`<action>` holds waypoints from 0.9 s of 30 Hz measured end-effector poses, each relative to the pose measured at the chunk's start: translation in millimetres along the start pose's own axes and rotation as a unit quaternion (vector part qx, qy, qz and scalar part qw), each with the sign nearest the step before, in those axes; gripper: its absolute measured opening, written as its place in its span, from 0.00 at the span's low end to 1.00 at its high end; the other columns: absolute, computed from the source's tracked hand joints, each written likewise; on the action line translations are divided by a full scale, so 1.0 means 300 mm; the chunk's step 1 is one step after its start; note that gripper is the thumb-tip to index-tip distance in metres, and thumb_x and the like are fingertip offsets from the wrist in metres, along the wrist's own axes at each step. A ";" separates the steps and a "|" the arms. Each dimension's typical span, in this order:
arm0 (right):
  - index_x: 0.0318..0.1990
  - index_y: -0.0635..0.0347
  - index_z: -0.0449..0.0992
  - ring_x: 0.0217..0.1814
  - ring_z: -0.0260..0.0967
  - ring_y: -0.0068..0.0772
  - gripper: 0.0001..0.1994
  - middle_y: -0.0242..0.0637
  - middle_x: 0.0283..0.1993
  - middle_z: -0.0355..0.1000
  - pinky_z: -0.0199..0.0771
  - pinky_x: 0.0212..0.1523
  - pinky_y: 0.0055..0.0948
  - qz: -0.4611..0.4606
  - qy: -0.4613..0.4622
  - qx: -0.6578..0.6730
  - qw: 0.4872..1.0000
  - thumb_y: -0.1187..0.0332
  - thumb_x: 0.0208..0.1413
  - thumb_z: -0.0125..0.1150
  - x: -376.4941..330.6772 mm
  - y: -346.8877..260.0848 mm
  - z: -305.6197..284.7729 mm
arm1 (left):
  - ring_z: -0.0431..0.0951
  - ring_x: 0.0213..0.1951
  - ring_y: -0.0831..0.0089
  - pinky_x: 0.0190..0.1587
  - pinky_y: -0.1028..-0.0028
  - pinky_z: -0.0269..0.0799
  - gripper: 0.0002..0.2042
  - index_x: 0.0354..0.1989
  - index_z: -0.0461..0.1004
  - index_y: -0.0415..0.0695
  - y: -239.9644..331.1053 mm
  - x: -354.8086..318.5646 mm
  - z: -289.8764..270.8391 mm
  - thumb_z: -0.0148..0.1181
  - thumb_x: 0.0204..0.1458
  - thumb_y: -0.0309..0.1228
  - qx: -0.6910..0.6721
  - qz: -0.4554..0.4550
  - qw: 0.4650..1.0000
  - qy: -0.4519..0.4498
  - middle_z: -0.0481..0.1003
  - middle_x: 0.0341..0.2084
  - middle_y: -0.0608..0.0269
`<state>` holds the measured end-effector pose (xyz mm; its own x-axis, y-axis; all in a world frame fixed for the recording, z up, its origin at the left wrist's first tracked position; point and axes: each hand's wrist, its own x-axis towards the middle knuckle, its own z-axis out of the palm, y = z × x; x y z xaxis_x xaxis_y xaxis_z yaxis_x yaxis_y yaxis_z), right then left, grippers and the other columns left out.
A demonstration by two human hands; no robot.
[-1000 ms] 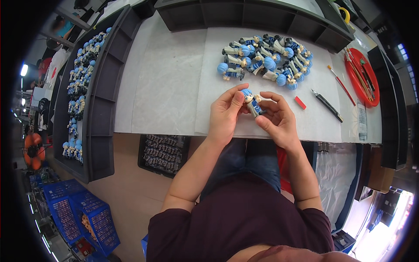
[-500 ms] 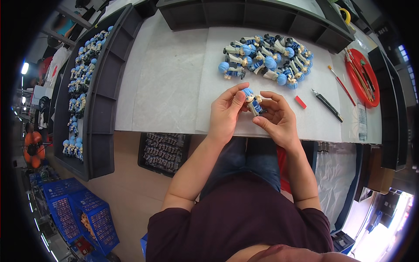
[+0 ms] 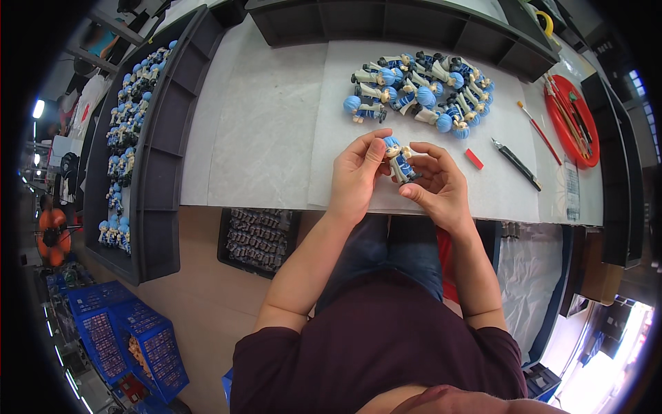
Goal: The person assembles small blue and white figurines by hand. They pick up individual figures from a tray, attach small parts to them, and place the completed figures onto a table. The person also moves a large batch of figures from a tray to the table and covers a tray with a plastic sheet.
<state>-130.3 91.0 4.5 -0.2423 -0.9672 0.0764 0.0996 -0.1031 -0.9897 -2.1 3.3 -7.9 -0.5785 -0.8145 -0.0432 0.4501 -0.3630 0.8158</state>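
Note:
A small blue-haired figurine [image 3: 400,164] in a blue and white outfit is held above the front part of the table, its face turned up toward me. My left hand [image 3: 356,174] pinches it at the head and upper side between thumb and fingers. Around its lower end curl the fingers of my right hand [image 3: 441,185], the thumb close to the dark feet. Parts of the fingertips are hidden behind the figurine. Beyond my hands lies a loose pile of similar figurines [image 3: 425,99].
Right of my hands are a red strip [image 3: 474,159], a craft knife [image 3: 516,164], a thin brush [image 3: 540,134] and a red oval tray [image 3: 595,153] with brushes. Dark compartment trays stand at the back [image 3: 386,26] and left [image 3: 160,148], the left one holding figurines. Blue crates [image 3: 141,324] sit on the floor.
The figurine has tilted slightly between my fingers, its front turning more toward me. Both hands stay in nearly the same place.

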 end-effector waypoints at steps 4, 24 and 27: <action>0.56 0.62 0.60 0.45 0.69 0.29 0.29 0.47 0.46 0.68 0.71 0.46 0.26 0.004 -0.005 0.020 1.000 0.69 0.47 0.67 0.002 0.015 -0.009 | 0.70 0.33 0.82 0.36 0.80 0.65 0.17 0.49 0.68 0.38 0.005 0.002 -0.003 0.49 0.58 0.37 0.017 -0.003 1.000 -0.003 0.73 0.34 0.67; 0.56 0.65 0.59 0.38 0.70 0.28 0.20 0.44 0.41 0.70 0.71 0.37 0.24 -0.001 -0.018 0.019 1.000 0.63 0.61 0.48 0.003 -0.002 -0.015 | 0.69 0.28 0.81 0.31 0.81 0.66 0.18 0.43 0.68 0.38 -0.001 0.001 -0.002 0.57 0.53 0.40 0.019 0.008 1.000 0.003 0.71 0.31 0.65; 0.56 0.64 0.59 0.37 0.70 0.27 0.20 0.43 0.42 0.69 0.70 0.37 0.23 0.012 -0.009 0.034 0.999 0.66 0.60 0.51 0.002 -0.008 -0.012 | 0.69 0.29 0.82 0.31 0.81 0.66 0.16 0.44 0.68 0.38 -0.004 0.003 -0.007 0.56 0.54 0.39 0.017 0.007 1.000 0.000 0.71 0.31 0.65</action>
<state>-134.2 91.6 6.4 -0.2211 -0.9736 0.0561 0.1713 -0.0954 -0.9806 -1.7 2.1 -10.1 -0.5725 -0.8193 -0.0314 0.4349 -0.3359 0.8354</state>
